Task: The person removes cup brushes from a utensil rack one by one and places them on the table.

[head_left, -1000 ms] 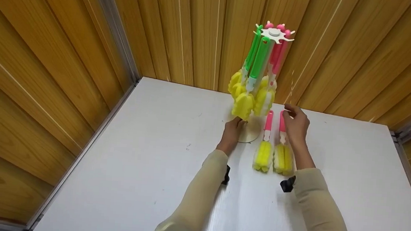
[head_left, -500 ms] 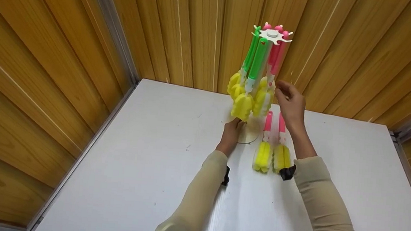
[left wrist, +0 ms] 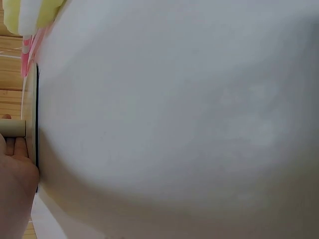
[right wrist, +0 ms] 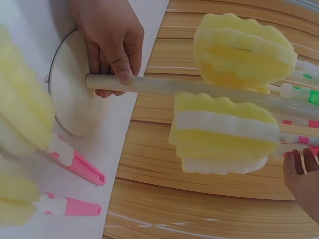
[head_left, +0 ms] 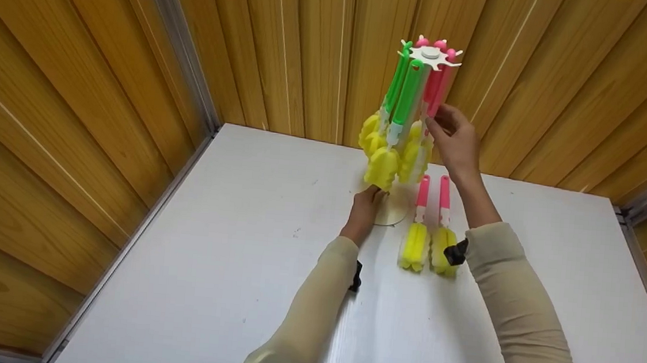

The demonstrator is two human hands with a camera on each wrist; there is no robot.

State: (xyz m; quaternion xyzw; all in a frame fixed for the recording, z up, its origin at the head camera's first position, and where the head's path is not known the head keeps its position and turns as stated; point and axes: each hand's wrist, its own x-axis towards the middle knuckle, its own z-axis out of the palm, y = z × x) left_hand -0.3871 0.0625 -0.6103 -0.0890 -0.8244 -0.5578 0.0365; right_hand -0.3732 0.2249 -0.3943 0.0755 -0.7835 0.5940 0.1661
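Observation:
A rotating rack has a white hooked top (head_left: 430, 55) and a pale pole (right wrist: 149, 84) on a round base (right wrist: 72, 94). My left hand (right wrist: 112, 40) grips the pole low down, its thumb along it. Bottle brushes with yellow-and-white sponge heads hang from the hooks, some with green handles (head_left: 406, 93), others pink. At the rack's right side, thumb and fingers of my right hand (head_left: 457, 146) pinch a hanging pink-handled bottle brush (right wrist: 227, 132) around its lower handle. Two more pink-handled brushes, the left one (head_left: 415, 243) and the right one (head_left: 444, 202), lie side by side on the table.
The rack and loose brushes are on a white table (head_left: 227, 226) near its back edge. Wood-panelled walls (head_left: 287, 52) rise behind it and along the left, with a metal strip (head_left: 182, 37) in the left corner.
My right hand has left the handle of the right brush on the table and risen to the pink brush hanging on the rack. My left hand keeps its place on the pole.

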